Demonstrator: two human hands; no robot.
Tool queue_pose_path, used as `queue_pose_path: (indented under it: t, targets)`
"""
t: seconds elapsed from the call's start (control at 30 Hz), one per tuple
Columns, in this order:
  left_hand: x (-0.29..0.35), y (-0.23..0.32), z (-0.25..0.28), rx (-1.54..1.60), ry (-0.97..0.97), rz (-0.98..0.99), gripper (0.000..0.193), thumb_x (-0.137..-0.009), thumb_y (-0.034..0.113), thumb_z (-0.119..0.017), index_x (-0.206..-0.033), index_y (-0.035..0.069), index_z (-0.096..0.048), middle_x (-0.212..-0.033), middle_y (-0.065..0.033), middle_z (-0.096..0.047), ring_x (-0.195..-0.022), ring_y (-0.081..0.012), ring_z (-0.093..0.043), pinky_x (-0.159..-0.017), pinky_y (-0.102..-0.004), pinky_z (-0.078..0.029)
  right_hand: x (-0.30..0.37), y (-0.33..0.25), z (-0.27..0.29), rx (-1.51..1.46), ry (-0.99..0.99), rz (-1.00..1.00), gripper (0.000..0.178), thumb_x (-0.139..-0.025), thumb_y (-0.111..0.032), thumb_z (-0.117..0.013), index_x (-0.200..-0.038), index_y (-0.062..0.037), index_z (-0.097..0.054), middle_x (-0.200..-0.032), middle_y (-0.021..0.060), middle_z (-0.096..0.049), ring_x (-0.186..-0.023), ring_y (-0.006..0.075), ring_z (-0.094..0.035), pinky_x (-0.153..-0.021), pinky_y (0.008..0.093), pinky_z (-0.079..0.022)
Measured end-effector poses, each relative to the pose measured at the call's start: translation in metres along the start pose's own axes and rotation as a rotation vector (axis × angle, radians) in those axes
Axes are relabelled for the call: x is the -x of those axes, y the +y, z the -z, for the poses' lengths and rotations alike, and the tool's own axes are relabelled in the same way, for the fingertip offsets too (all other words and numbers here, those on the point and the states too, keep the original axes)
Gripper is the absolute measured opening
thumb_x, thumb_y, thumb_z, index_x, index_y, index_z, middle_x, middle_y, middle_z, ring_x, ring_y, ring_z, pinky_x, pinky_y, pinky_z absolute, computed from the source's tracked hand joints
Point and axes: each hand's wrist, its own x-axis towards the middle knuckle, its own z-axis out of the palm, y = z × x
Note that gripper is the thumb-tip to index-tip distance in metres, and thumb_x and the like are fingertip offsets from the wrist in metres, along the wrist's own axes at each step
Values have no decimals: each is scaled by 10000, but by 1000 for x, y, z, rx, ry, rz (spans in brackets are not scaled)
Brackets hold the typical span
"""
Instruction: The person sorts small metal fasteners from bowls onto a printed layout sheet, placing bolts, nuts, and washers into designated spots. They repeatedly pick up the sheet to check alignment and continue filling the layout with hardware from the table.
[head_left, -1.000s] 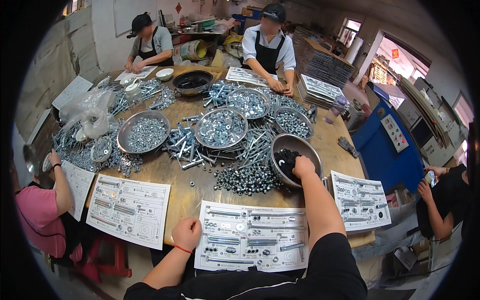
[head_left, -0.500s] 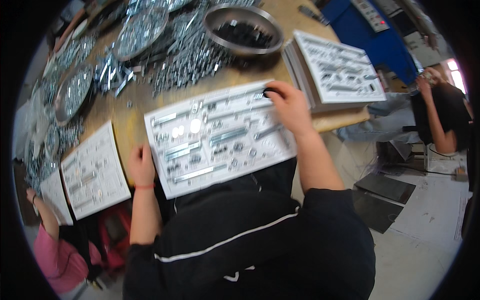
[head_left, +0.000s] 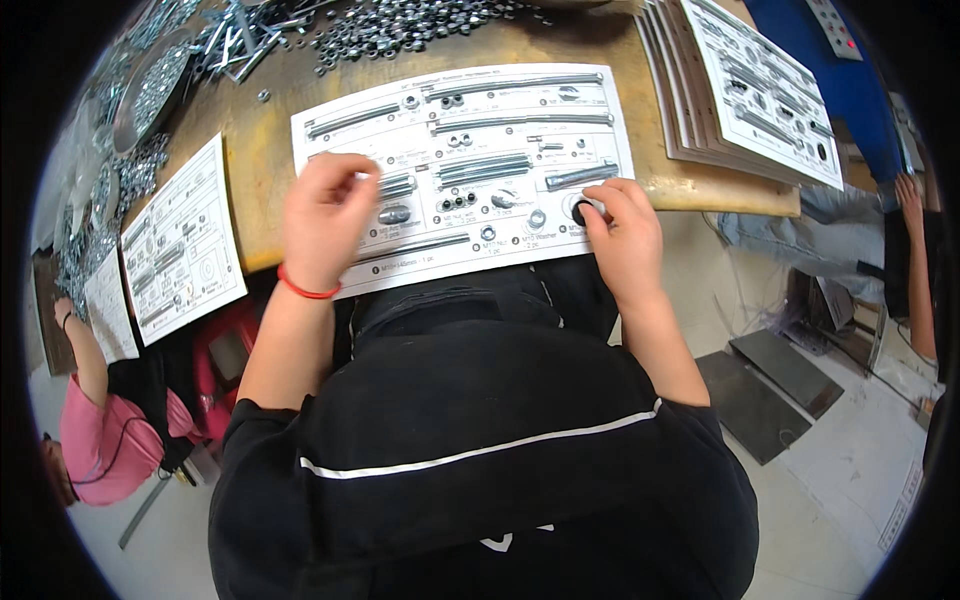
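Note:
In front of me a white card (head_left: 400, 140) printed with part outlines lies at the table's edge, carrying bolts, threaded rods (head_left: 482, 170), nuts and washers. At its lower right corner, my right hand (head_left: 625, 235) pinches a black round piece (head_left: 582, 212) against the card. A large bolt (head_left: 580, 177) lies just above those fingers. Over the card's left part is my left hand (head_left: 325, 215), fingers curled and thumb tip close to them. Whatever it may hold is too small or hidden to make out. It partly covers short rods (head_left: 397, 186) and a thick metal sleeve (head_left: 394, 215).
Loose nuts (head_left: 390, 30) heap along the far side, with bolts (head_left: 238, 40) and a metal bowl (head_left: 150, 90) farther left. A stack of filled cards (head_left: 750, 90) stands at right. Another card (head_left: 185, 240) lies left, near a person in pink (head_left: 120, 430). Someone else stands at far right.
My right hand has gone from the card's upper right corner to its lower right with the black piece. My left hand has left the card's left edge and come over it.

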Motion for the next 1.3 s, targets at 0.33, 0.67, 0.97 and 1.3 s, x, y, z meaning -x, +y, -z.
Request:
queue_pose_path:
  t: [0.33,0.67,0.97,1.3]
  targets:
    - [-2,30,-80,-546,-285,-376,255,-677,171,-799,-919,129,-729,-812,-40,-565,-834,-247,-589,-722,-361,-502,-30,-5,2,210,-92,92,200,-775,-83,-711,-971,-119,-700,-885,67,-603,-840,296,-615,-713,408,-503]
    - [-6,25,-96,-588,-287,-350,193,-701,231,-792,-836,119,-711,-772,-35,-568,-787,-241,-597,-688,-365,-508,-32,12,12,249,-112,7,199,-779,-117,-721,-977,-124,-704,-849,62,-613,-782,274,-627,-681,381,-503]
    - [-8,26,-56,-481,-61,-265,235,-693,270,-806,-844,128,-694,-756,-33,-588,-751,-256,-603,-641,-368,-503,-38,21,7,213,-85,20,171,-767,-147,-746,-931,-117,-712,-792,62,-611,-745,271,-618,-657,378,-488]
    - [21,-22,59,-668,109,89,414,-821,263,-742,-1112,-15,-649,-1096,-204,-657,-1042,-375,-607,-911,-413,-472,-22,23,17,106,-23,-115,361,-827,-102,-670,-1182,-55,-628,-950,114,-623,-888,271,-610,-783,371,-483]
